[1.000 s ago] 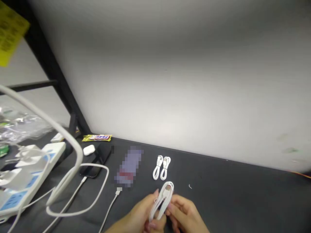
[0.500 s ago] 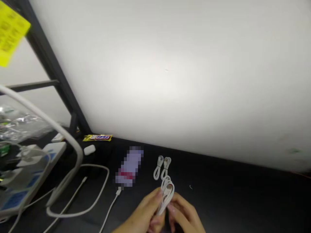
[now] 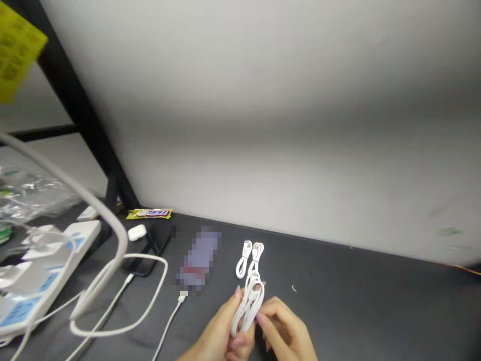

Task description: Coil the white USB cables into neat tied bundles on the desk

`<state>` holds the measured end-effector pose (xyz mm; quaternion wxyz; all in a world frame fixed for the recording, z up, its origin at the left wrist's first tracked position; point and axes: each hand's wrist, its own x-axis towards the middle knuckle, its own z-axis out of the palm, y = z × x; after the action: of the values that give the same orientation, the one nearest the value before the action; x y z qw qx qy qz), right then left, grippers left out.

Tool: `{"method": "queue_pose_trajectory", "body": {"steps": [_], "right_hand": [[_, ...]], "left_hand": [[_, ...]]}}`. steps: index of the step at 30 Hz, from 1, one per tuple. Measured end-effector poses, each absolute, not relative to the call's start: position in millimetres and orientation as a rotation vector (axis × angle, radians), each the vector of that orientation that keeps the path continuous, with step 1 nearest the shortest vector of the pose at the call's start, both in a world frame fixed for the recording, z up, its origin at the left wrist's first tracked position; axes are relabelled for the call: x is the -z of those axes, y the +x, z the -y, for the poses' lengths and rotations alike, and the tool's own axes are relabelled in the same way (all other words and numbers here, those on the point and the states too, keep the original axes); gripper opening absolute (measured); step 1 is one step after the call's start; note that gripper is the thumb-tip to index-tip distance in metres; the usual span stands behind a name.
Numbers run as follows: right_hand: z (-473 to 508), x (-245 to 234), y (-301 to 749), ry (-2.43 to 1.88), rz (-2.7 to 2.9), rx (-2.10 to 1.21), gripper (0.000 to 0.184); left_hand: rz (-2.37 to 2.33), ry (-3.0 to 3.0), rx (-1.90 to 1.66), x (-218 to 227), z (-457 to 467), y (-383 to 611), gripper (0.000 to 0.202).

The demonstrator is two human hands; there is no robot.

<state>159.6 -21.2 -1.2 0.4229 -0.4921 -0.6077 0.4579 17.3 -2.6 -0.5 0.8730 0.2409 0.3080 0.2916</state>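
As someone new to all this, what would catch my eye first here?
Probably the coiled white cable gripped in the left hand, low near the middle, with the right hand close against its side. Next, the yellow label at the top left, and the thick pale cord curving down the left side.

Readable text: none for certain.
Yellow note: several rows of dark characters, too blurred to read.
Snack wrapper: bold lettering in a bluish patch on yellow packaging, brand not legible.
Power strip: dark marks on its blue panels, too soft to make out.
Phone screen: pixelated, contents can't be read.
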Motion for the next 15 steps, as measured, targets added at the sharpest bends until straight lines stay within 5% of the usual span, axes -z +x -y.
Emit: {"method": "queue_pose_trajectory", "body": {"steps": [15], "right_hand": [[24, 2, 158, -1.188, 1.817, -0.738, 0.022]], "left_hand": [[-0.775, 0.506, -0.652, 17, 8, 19, 0.069]]}}
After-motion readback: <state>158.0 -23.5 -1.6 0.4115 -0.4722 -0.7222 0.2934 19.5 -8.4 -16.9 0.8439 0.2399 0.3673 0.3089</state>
